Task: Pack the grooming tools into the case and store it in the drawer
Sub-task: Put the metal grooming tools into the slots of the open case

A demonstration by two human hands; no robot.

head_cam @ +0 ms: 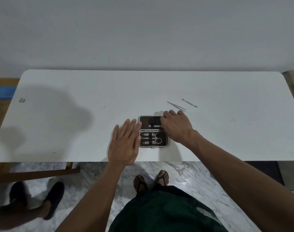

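Near the front edge of the white table (59, 131) the case (153, 131) lay open flat, lid half away from you, tray half toward you. You had it square-on, likely so both halves could be reached without turning it.

Your left hand (126, 143) lay flat, fingers straight and together, tips against the case's left edge. It gripped nothing. Judged as a brace, so the case would not slide while the other hand worked.

Your right hand (175, 126) was over the lid half's right end, fingers bent down onto it. Whether they pinched a tool or only pressed could not be told; the fingertips were hidden behind the knuckles. A slim pale tool (155, 126) lay under a strap in the lid half, and that hand appeared to be seating it.

Tray half: two scissors (152, 138) already strapped in, ring handles to the right.

Still loose on the table, beyond your right hand: tweezers (176, 106) near your fingers, and a thin pusher (189, 103) just past them. Both within easy reach, so probably next.

No drawer in view. Packing judged partly done.
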